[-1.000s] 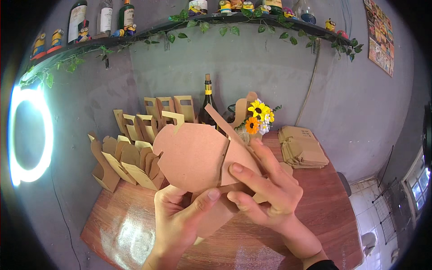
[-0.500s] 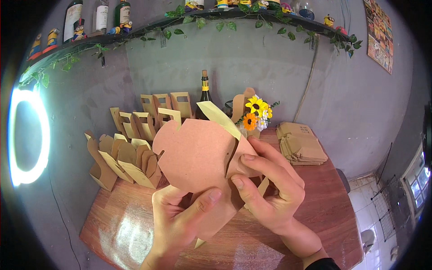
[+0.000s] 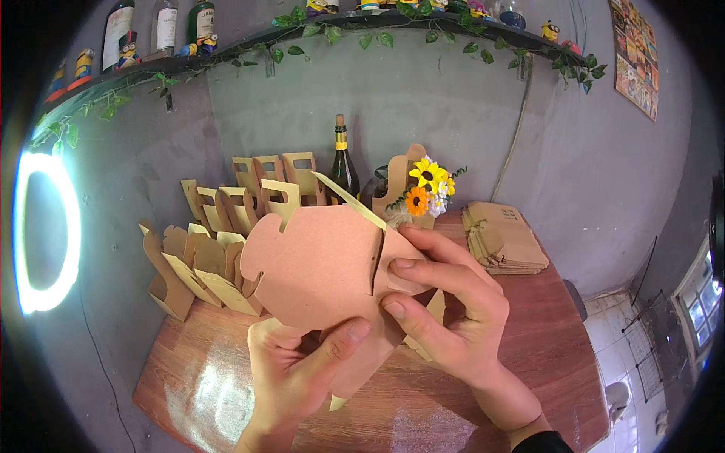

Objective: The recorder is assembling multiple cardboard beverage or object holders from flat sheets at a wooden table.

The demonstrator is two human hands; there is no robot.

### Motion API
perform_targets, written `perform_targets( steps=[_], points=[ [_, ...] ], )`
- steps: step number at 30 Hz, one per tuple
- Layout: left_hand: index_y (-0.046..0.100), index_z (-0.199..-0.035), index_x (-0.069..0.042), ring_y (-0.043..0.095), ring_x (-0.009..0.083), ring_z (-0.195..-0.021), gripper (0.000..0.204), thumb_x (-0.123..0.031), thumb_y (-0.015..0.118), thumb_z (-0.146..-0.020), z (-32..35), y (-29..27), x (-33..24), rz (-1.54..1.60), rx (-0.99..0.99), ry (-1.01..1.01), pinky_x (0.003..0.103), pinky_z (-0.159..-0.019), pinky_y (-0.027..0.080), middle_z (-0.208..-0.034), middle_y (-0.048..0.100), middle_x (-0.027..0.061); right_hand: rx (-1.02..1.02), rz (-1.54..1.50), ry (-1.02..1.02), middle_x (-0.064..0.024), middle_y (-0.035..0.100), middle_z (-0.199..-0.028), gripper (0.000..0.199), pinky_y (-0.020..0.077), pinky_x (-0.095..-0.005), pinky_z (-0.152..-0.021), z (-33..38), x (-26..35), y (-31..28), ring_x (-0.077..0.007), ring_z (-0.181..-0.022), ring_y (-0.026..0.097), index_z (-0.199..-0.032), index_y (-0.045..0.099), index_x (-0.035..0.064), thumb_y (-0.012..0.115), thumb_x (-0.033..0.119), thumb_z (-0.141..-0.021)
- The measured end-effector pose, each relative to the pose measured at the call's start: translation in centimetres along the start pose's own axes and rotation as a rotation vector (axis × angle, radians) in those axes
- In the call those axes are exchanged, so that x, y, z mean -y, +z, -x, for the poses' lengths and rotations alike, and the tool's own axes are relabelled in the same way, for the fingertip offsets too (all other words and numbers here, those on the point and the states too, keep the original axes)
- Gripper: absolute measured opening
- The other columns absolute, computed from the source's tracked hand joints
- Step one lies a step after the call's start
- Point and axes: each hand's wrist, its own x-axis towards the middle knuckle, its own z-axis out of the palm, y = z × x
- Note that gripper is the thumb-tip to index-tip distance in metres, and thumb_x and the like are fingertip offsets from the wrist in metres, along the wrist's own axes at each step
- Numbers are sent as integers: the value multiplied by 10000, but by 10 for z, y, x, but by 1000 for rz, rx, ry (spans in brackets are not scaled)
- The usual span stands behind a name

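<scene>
Between my hands, above the table, is a partly folded brown cardboard carrier box (image 3: pixel 317 260) with notched, rounded flaps and paler yellowish inner faces. My left hand (image 3: pixel 291 370) grips its lower left part, thumb lying on the front and the other fingers hidden behind. At the right side, my right hand (image 3: pixel 457 309) pinches a folded flap between thumb and fingers. A dark slit shows along the fold between this flap and the large front panel. The back of the box is out of sight.
Folded cardboard carriers (image 3: pixel 219 275) stand at the table's left and back. A corked bottle (image 3: pixel 344 162) and artificial flowers (image 3: pixel 429 181) stand behind the box. Flat cardboard blanks (image 3: pixel 504 238) are stacked at the right on the wooden table (image 3: pixel 529 340). A ring light (image 3: pixel 73 226) glows at left.
The box has shifted slightly left and tilted a little, its front panel turning more toward me. Both hands have moved slightly with it, keeping their hold.
</scene>
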Motion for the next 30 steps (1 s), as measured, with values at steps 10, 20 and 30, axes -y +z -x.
perform_targets(
  steps=[10, 20, 30],
  points=[
    [687, -1008, 46, 633, 90, -810, 168, 1, 683, -846, -2, -1, -4, -16, -38, -12, 231, -704, 509, -910, 704, 74, 78, 94, -14, -219, 571, -1227, 334, 487, -383, -915, 4, 1, 5, -275, -1065, 609, -1052, 685, 2, 780, 47, -735],
    [625, -1084, 46, 636, 129, -847, 228, -47, 649, -876, -6, -8, 1, 244, -50, -244, 270, -747, 517, -982, 674, 94, 71, 172, -105, -172, 577, -1129, 295, 471, -414, -963, 8, -8, 13, -328, -1116, 577, -996, 707, 17, 781, 34, -712],
    [491, -1218, 23, 623, 196, -948, 346, -47, 598, -897, -16, -7, 1, 372, -270, -141, 318, -776, 530, -1099, 604, 124, 498, 178, -175, -58, 488, -1398, 320, 223, -561, -1070, 4, -3, 6, -321, -1356, 311, -973, 719, 149, 761, 286, -687]
  ],
)
